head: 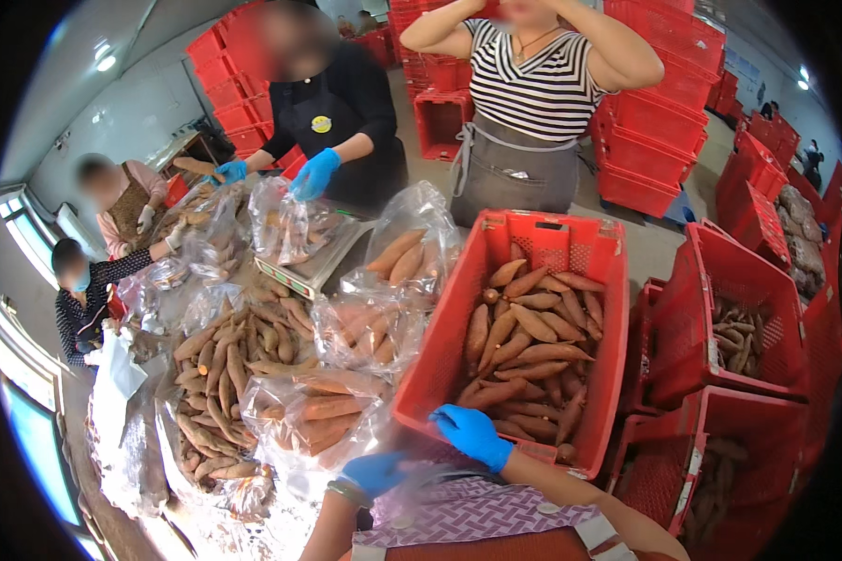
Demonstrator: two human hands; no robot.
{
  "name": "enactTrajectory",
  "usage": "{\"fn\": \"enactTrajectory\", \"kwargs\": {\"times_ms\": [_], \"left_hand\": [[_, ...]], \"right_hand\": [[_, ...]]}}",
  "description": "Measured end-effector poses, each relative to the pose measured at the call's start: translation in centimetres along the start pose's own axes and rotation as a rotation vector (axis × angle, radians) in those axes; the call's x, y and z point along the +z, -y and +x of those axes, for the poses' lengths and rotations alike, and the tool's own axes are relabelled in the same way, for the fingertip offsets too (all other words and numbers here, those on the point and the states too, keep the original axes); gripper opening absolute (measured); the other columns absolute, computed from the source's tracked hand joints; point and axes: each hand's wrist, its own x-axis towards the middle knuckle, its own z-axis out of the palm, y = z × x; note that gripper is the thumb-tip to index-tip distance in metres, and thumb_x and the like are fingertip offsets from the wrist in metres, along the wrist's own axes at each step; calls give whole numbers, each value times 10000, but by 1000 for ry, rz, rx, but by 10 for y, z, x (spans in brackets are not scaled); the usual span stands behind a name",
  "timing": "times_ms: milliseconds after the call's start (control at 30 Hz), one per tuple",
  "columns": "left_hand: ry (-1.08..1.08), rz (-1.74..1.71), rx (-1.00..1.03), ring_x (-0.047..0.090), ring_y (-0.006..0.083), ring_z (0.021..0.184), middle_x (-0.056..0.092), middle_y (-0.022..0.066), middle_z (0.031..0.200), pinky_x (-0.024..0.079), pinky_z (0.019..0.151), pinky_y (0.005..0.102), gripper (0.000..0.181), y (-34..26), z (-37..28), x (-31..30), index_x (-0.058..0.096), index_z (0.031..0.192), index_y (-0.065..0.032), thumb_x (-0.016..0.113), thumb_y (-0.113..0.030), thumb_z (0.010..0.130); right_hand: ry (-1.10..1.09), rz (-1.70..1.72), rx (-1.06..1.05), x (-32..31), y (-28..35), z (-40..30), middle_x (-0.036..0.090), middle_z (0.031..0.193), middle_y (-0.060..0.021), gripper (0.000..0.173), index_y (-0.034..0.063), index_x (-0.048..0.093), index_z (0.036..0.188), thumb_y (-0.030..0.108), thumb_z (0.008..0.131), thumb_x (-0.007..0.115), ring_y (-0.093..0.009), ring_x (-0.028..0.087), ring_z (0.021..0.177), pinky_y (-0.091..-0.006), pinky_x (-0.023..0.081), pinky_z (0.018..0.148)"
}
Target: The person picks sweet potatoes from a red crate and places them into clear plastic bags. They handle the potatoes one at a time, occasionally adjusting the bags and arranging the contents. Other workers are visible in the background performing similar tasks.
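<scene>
My right hand point(471, 436), in a blue glove, is over the near left corner of a red plastic crate point(609, 294). Its fingers are bent together, and I cannot see whether anything thin is between them. My left hand point(375, 473), also gloved in blue, is motion-blurred in front of my purple patterned apron point(491, 515). A hazy, see-through sheet seems to lie beside it, too smeared to make out. Sweet potatoes point(533, 322) fill the lower part of the crate. Just beyond my left hand lies a clear plastic bag of sweet potatoes point(323, 414).
Loose sweet potatoes point(217, 372) are heaped on the table, with more filled bags point(372, 326) alongside. A co-worker's gloved hand point(316, 174) touches a bag on a scale point(288, 279). Another person point(526, 91) stands beyond the crate. More red crates point(751, 315) crowd the right.
</scene>
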Motion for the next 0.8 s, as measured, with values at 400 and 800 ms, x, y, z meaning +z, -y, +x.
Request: {"fn": "enactTrajectory", "kwargs": {"times_ms": [400, 800], "left_hand": [[44, 9, -81, 621, 284, 948, 655, 117, 1035, 477, 845, 343, 575, 0, 1, -5, 515, 1273, -75, 530, -485, 870], [-58, -15, -37, 623, 271, 941, 653, 95, 1040, 483, 834, 345, 558, 3, -3, -10, 516, 1271, -106, 552, -477, 856]], "right_hand": [[44, 15, 115, -5, 8, 1, 652, 942, -145, 237, 77, 617, 990, 268, 930, 491, -346, 623, 846, -417, 495, 680], [22, 77, 108, -2, 1, 2, 645, 895, -164, 282, 82, 617, 975, 333, 935, 494, -363, 618, 796, -418, 487, 640]]}}
